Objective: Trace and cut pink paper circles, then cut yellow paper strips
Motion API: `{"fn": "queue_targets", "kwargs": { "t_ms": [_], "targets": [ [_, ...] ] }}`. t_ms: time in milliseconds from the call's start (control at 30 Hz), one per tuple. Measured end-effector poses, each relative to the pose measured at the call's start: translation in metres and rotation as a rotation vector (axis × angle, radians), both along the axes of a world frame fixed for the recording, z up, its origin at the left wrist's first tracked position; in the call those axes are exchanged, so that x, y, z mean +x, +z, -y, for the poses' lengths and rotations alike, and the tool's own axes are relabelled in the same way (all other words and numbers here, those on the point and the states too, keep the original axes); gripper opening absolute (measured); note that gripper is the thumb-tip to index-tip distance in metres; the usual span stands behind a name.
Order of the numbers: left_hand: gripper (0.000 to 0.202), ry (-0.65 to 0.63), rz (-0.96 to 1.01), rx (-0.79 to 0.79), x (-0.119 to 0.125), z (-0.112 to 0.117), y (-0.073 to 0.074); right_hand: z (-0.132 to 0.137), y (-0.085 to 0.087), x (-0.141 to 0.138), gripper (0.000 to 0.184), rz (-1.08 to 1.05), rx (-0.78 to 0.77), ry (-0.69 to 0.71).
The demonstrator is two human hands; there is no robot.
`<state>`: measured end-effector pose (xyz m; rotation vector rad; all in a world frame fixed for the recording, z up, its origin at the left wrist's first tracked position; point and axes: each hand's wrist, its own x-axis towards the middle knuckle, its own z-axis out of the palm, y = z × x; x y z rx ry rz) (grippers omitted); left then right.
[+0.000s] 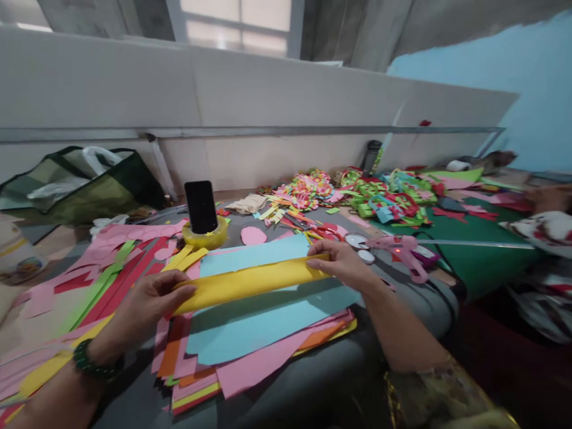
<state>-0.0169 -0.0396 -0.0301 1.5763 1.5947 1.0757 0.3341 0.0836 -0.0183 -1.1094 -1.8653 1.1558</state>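
A long yellow paper strip (254, 279) is stretched between my hands above a stack of coloured sheets. My left hand (156, 295) pinches its left end between thumb and fingers; a dark green bead bracelet (96, 360) circles that wrist. The strip's right end is gripped by my right hand (337, 262), thumb in front. Directly beneath lies a light blue sheet (268, 330), on top of pink, orange, yellow and red sheets (263, 369) with uneven edges. A pink hot glue gun (402, 253) with its small light lit rests right of my right hand.
A black phone (201, 207) leans upright in a yellow tape roll (205, 235). Scissors (324, 231) lie behind my right hand. Paper flower pieces (308, 190) are heaped toward the back wall. A green bag (84, 185) stands at left. Another person's sleeve (545, 229) shows at far right.
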Motion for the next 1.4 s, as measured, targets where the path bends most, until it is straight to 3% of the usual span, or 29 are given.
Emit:
{"fn": "queue_targets", "kwargs": {
  "t_ms": [167, 333, 533, 700, 800, 1100, 1400],
  "targets": [
    [0.041, 0.032, 0.048, -0.077, 0.003, 0.002, 0.012, -0.001, -0.004, 0.001, 0.041, -0.218, -0.075, -0.054],
    [0.042, 0.039, 0.061, -0.133, -0.003, 0.0, -0.002, -0.002, -0.009, 0.001, 0.05, -0.311, -0.087, -0.082],
    [0.04, 0.011, 0.079, -0.143, -0.011, -0.003, -0.014, -0.004, -0.01, 0.002, 0.045, -0.307, -0.034, -0.123],
    [0.034, -0.014, -0.038, -0.065, -0.005, -0.002, -0.003, -0.006, -0.009, 0.005, 0.038, -0.275, 0.007, -0.158],
    [0.031, -0.047, 0.025, -0.053, -0.003, -0.003, 0.001, -0.009, -0.008, 0.005, 0.04, -0.246, 0.019, -0.186],
    [0.023, -0.058, 0.148, -0.026, 0.0, -0.002, 0.004, -0.009, 0.0, 0.002, 0.046, -0.21, 0.031, -0.239],
    [0.03, -0.068, 0.059, -0.015, 0.001, 0.0, 0.006, -0.012, -0.007, 0.005, 0.045, -0.215, 0.032, -0.212]
  ]
}}
